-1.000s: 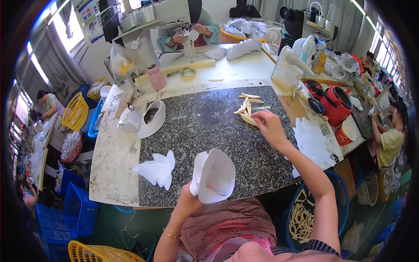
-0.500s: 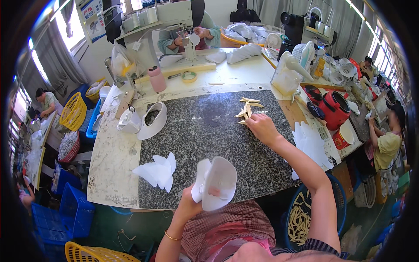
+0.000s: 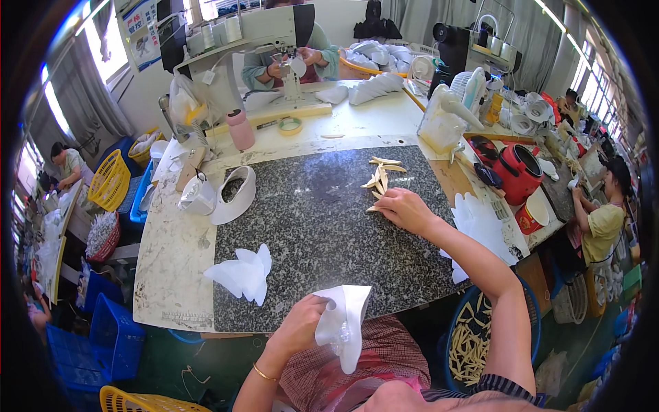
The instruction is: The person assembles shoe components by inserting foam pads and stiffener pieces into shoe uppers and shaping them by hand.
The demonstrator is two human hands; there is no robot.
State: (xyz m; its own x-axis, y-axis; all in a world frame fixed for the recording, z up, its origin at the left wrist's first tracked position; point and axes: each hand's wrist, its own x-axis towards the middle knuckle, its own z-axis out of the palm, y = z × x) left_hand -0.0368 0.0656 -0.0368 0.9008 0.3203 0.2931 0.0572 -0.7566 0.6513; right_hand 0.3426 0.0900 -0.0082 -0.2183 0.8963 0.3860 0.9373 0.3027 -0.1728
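Observation:
In the head view my left hand point(image 3: 296, 326) grips a white, curved moulded piece point(image 3: 349, 326) with a folded wing, just over the near edge of a speckled dark stone slab point(image 3: 295, 220). My left fingers are partly hidden behind it. Farther right, my right hand point(image 3: 406, 209) rests on the slab, its fingertips pinched on a cream, tapered strip point(image 3: 373, 209). Several similar strips point(image 3: 378, 180) lie loosely piled just beyond that hand. Thin white cut pieces point(image 3: 244, 273) overlap in a fan on the slab's left side.
A white ring-shaped piece point(image 3: 223, 211) and a white cup point(image 3: 197, 198) stand at the slab's left. White sheets point(image 3: 477, 221) overlap at its right. A blue basket point(image 3: 534, 312) of strips is below right. Across the table, another person works at a sewing machine point(image 3: 292, 86).
My left hand has turned the white piece, so its hollow no longer faces up. My right hand has drawn slightly nearer, pulling a strip away from the pile.

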